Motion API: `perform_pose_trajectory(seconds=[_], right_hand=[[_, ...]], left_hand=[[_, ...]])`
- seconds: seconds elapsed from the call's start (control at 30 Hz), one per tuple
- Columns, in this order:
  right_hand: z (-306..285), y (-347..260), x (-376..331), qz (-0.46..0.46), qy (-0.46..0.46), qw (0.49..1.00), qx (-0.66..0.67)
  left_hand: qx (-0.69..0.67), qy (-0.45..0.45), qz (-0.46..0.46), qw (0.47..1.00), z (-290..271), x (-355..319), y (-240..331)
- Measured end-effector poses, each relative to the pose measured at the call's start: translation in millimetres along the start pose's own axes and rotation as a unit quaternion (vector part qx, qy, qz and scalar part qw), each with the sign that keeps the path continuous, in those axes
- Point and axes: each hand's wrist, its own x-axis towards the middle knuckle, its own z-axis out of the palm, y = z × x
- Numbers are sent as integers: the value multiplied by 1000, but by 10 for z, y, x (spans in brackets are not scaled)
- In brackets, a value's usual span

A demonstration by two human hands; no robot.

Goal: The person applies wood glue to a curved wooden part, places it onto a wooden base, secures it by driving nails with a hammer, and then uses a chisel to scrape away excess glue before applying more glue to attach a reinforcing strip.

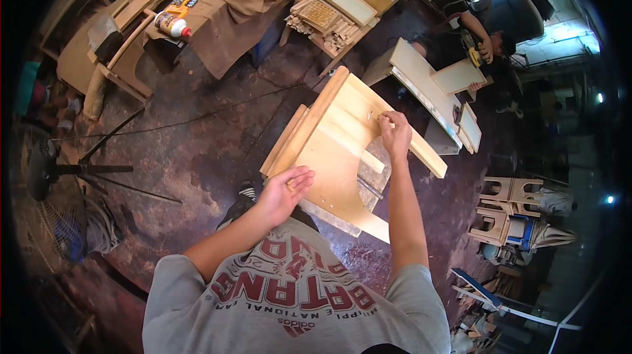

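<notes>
On the wooden stool (336,156), left hand (284,190) lies open; right hand (395,131) pinches something too small to identify.

A pale, unfinished wooden furniture piece (336,156), built from flat light-coloured boards joined at right angles, stands tilted on the dark workshop floor directly in front of the person, with its broad face turned up toward the camera. A long narrow rail runs diagonally along its upper left edge, a flat crosspiece slants across the middle, and a curved cut-out shows near its lower right side. The left hand (284,190) rests flat against its lower left edge, and the right hand (395,133) pinches something small, too small to make out, on its upper right part.
</notes>
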Motion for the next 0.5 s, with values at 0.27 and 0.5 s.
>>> perform_pose_trajectory(seconds=[0.27, 0.5], right_hand=[[188, 89, 223, 15, -97, 993, -72], [162, 53, 294, -47, -136, 981, -132]], left_hand=[[-104, 110, 107, 983, -925, -415, 206], [-134, 111, 114, 978, -995, -463, 215]])
